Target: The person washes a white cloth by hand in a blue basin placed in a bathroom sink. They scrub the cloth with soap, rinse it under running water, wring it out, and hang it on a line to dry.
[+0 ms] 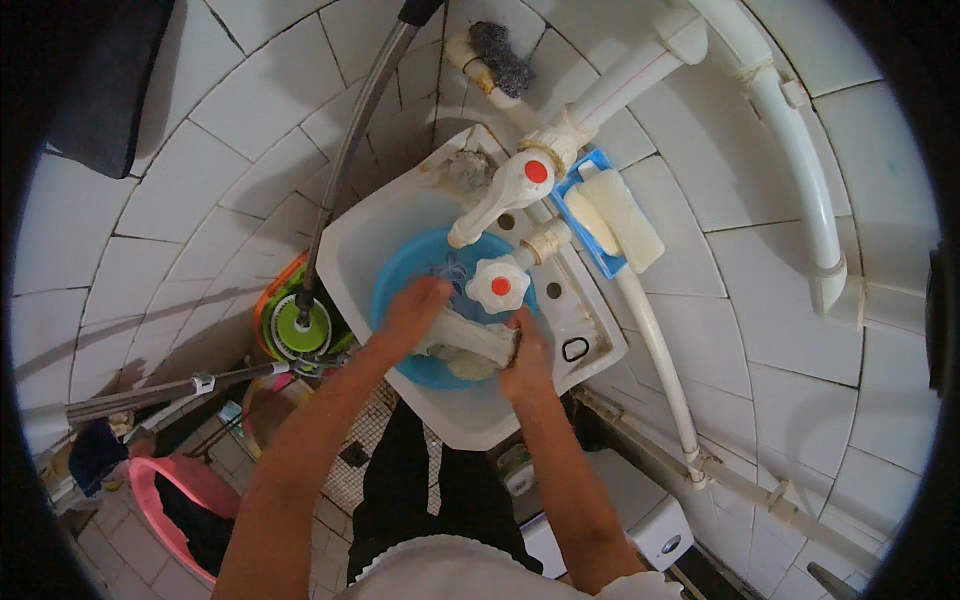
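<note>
A whitish, wet-looking item (474, 337), probably cloth, stretches between my two hands over a blue plastic basin (386, 281). My left hand (418, 306) has hold of its left end and is slightly blurred. Its right end, darker at the edge, is in the grip of my right hand (527, 354). Part of the item hangs down into the basin. The basin sits in a white ceramic sink (352, 232), with a dark flower pattern showing on its bottom. Close above my right hand is a white tap knob (500, 285) with a red dot.
A white lever tap (499, 195) reaches over the basin. Soap (592, 217) and a pale sponge (626, 221) rest in a blue dish (610, 264) on the wall side. Mop poles lean at left above a green bucket (300, 326). A pink tub (161, 517) holds dark cloth.
</note>
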`<state>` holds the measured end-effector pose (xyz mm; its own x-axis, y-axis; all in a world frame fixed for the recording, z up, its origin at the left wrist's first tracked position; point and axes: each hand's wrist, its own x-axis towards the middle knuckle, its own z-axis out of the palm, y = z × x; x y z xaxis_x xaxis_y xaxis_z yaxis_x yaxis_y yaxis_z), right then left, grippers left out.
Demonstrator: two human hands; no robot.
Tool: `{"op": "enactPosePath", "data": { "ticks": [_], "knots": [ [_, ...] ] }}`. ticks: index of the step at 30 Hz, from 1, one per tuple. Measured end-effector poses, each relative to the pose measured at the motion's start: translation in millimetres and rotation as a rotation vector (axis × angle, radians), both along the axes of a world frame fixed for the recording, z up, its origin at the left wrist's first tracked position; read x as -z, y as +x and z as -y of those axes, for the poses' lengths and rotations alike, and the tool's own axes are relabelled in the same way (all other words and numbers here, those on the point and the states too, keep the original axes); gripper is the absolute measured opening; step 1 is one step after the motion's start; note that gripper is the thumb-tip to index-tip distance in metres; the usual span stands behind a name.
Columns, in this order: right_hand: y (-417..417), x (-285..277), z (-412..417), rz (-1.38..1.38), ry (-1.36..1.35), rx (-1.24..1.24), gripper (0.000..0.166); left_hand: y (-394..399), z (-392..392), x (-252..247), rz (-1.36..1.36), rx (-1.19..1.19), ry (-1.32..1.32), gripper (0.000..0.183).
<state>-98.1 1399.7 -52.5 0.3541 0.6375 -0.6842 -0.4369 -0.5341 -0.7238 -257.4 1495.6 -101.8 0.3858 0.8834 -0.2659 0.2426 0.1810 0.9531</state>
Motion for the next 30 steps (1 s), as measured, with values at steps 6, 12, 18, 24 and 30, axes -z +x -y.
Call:
{"op": "enactPosePath", "data": {
  "ticks": [6,12,18,24,30],
  "knots": [
    [-17.9,-17.7,0.6,-0.199,-0.148,0.224,0.035,31.0,75.7,-112.7,-0.207,0.569,0.623,0.017],
    [-33.0,16.2,-4.5,-0.511,-0.059,0.128,0.041,47.5,63.7,-47.2,-0.196,0.325,0.388,0.016],
    [-30.0,11.6,-9.4,-0.093,0.067,-0.308,0.046,37.3,33.7,-43.6,-0.237,-0.220,-0.015,0.019],
    [-46.1,9.1,-20.1,-0.290,-0.010,-0.002,0.033,26.1,31.2,-4.9,-0.089,-0.346,-0.043,0.029],
    [-2.5,80.6,-0.4,-0.758,0.159,0.129,0.032,76.8,77.6,-50.4,-0.136,-0.228,-0.197,0.035]
  ]
}}
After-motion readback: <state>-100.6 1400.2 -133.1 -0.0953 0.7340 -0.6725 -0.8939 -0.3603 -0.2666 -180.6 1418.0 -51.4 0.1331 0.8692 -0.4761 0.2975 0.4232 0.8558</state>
